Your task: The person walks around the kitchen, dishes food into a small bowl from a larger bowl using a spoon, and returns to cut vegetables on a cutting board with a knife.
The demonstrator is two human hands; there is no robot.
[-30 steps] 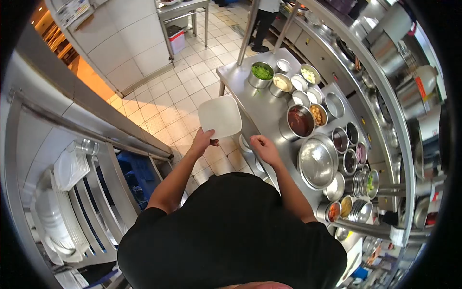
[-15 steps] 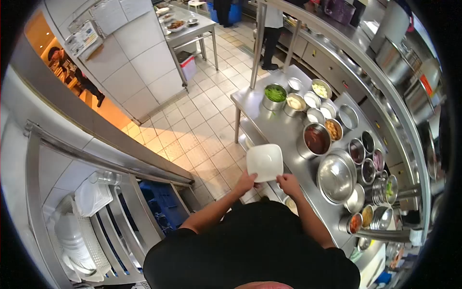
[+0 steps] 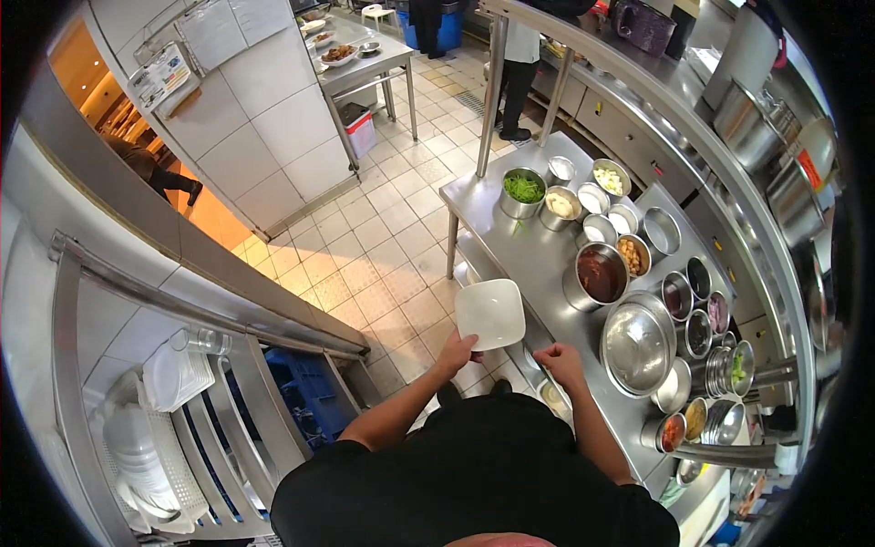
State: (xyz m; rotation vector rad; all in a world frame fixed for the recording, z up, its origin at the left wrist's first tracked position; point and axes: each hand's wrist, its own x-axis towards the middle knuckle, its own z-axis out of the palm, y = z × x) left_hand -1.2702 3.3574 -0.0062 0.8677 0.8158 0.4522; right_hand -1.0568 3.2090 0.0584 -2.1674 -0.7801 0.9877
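Observation:
A white square dish with rounded corners is in front of my body, beside the steel table's edge. My left hand grips its near left corner, thumb on the rim and fingers underneath. Apart from the dish, my right hand is by the front edge of the table, fingers pinched together. Whether anything small is between those fingers cannot be made out. Nearest on the tabletop are a steel pot of dark red sauce and a large shiny metal bowl.
The steel table bears several metal containers, including chopped greens. At left, a rack holds a white basket of dishes above a blue crate. Tiled floor stretches ahead. A person in dark trousers stands beyond the table.
My right hand has come away from the dish and moved slightly right. The dish, held by my left hand, has shifted a little left and down. A person in the doorway has moved mostly out of sight.

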